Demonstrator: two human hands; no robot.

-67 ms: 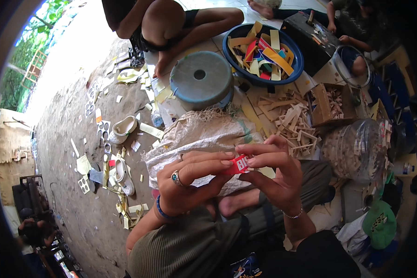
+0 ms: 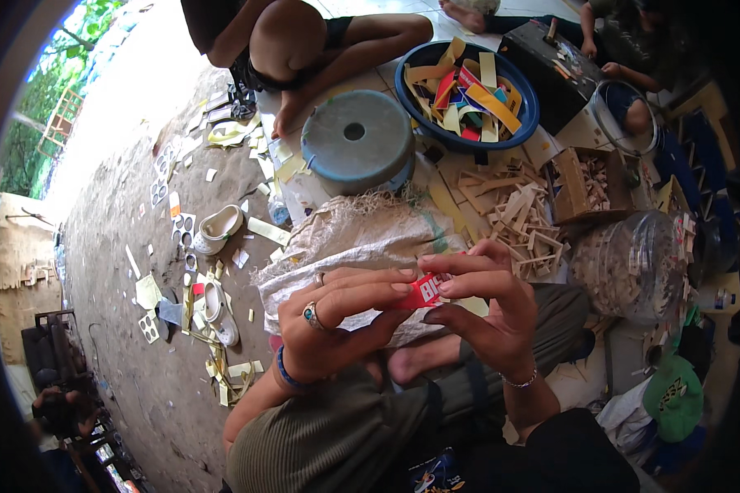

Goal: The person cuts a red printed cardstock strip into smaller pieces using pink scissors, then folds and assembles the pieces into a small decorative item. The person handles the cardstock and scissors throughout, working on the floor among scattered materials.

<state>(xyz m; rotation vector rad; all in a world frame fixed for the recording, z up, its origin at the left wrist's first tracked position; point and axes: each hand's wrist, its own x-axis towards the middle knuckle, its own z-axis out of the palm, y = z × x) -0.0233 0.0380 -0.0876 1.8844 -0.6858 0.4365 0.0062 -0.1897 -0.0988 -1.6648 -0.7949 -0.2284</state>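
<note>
A small red printed piece with white lettering [image 2: 426, 292] is held between my two hands, above a frayed white woven sack [image 2: 337, 238] spread before my crossed legs. My left hand [image 2: 341, 308], wearing rings, pinches its left end between fingers and thumb. The fingers of my right hand [image 2: 489, 300] close on its right end and cover part of it. Whether it is a folded strip or a small box cannot be made out.
Beyond the sack stand an upturned round tub [image 2: 358, 152] and a blue basin [image 2: 469, 144] of coloured strips. Wooden pieces [image 2: 522, 218] lie at right, near a cardboard box [image 2: 588, 185] and a clear plastic jar [image 2: 625, 267]. Clogs [image 2: 219, 230] and scraps litter the left ground. Other people sit at the back.
The red piece shows slightly more of its lettering near my right fingers. Otherwise both hands stay nearly still.
</note>
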